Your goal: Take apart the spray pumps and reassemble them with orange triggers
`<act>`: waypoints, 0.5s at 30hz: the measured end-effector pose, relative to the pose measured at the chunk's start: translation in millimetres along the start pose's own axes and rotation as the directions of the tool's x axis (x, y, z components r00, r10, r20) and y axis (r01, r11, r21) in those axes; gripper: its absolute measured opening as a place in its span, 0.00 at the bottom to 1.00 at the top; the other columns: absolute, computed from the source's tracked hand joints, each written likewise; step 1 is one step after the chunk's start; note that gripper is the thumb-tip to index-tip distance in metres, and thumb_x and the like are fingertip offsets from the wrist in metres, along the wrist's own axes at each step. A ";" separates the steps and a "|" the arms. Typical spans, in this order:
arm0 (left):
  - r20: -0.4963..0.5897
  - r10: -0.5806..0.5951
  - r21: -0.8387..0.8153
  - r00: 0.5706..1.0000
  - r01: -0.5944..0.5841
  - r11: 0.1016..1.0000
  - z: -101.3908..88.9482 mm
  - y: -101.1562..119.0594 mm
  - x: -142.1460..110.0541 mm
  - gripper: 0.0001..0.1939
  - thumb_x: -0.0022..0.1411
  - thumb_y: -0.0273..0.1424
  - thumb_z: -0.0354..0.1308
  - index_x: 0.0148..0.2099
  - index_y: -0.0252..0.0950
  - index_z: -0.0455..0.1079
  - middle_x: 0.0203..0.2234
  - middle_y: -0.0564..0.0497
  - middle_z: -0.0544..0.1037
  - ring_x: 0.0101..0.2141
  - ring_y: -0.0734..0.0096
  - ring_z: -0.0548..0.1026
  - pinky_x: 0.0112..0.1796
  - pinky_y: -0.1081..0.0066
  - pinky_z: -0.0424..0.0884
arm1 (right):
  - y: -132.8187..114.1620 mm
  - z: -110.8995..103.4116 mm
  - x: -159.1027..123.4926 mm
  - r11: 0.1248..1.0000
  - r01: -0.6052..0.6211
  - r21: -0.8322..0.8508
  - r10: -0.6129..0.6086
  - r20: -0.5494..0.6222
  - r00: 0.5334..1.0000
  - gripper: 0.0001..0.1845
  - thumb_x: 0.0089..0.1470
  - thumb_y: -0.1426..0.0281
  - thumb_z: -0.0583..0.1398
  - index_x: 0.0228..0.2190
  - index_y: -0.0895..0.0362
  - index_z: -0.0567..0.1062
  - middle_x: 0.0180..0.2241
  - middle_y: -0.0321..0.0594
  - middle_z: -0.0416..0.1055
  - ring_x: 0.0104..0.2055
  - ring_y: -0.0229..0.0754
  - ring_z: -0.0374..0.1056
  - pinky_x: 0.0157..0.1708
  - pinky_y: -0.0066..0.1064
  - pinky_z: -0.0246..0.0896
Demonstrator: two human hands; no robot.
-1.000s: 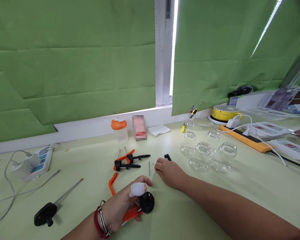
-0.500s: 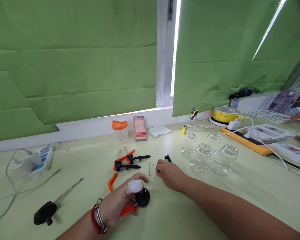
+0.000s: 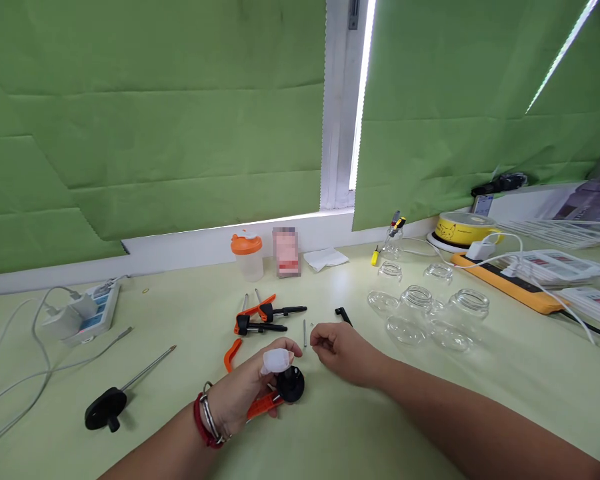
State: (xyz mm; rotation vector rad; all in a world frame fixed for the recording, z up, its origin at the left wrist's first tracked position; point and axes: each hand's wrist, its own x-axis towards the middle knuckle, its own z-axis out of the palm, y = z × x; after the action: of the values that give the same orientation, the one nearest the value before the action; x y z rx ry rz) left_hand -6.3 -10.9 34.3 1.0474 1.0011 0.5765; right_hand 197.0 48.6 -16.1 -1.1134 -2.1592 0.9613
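Note:
My left hand [image 3: 253, 380] is closed around an orange-and-black piece with a round black end [image 3: 291, 384] and an orange lever; a white wrap covers the thumb. My right hand [image 3: 340, 350] rests on the table with its fingers curled and pinched; whatever they hold, if anything, is hidden. Just left of those fingers lie a thin metal pin [image 3: 305, 333] and a tiny bit [image 3: 312, 325]. Behind the right hand is a small black part [image 3: 343, 315]. Two orange-and-black assemblies [image 3: 260, 327] and a loose curved orange lever [image 3: 233, 355] lie beyond my left hand.
A black-handled rod [image 3: 107, 408] and a white power strip [image 3: 97, 319] lie at left. Several clear glass jars [image 3: 416, 313] stand at right, before an orange power strip [image 3: 513, 283] and a yellow container [image 3: 463, 230]. An orange-lidded cup [image 3: 249, 257] stands at the back.
The view has swung slightly to the right. My left hand keeps its piece, and my right hand has lifted and turned slightly, fingers still pinched. The other person's hands have left the view.

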 end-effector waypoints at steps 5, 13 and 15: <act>0.001 0.017 0.016 1.000 -0.017 1.000 1.7 1.0 -0.5 0.21 0.52 0.43 0.51 0.46 0.40 0.62 0.27 0.52 0.67 0.27 0.70 0.67 0.23 0.74 0.61 | -4.3 6.4 -1.0 0.854 -0.179 0.488 0.125 0.142 0.982 0.12 0.47 0.64 0.59 0.33 0.59 0.74 0.20 0.34 0.68 0.22 0.34 0.64 0.27 0.28 0.59; 0.035 0.037 -0.002 0.999 -0.037 0.999 0.3 -2.2 2.2 0.18 0.54 0.42 0.50 0.44 0.39 0.61 0.30 0.51 0.69 0.28 0.71 0.69 0.23 0.76 0.60 | -30.9 4.1 -6.5 0.809 -0.077 0.583 0.011 0.115 0.993 0.10 0.47 0.66 0.61 0.30 0.59 0.75 0.21 0.33 0.66 0.23 0.33 0.63 0.29 0.29 0.59; 0.030 0.040 -0.007 0.999 -0.040 0.999 0.5 -2.1 2.6 0.15 0.54 0.41 0.50 0.42 0.39 0.62 0.31 0.51 0.69 0.27 0.72 0.68 0.22 0.76 0.60 | -35.1 4.3 -6.9 0.840 -0.028 0.543 -0.024 0.088 0.996 0.07 0.48 0.68 0.60 0.30 0.59 0.75 0.23 0.33 0.66 0.24 0.33 0.62 0.28 0.28 0.59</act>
State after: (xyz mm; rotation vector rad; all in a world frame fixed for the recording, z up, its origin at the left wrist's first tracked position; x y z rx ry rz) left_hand -4.8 -10.0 31.4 1.0700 0.9531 0.5943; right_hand 181.0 26.9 7.8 -0.7965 -1.7657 1.5304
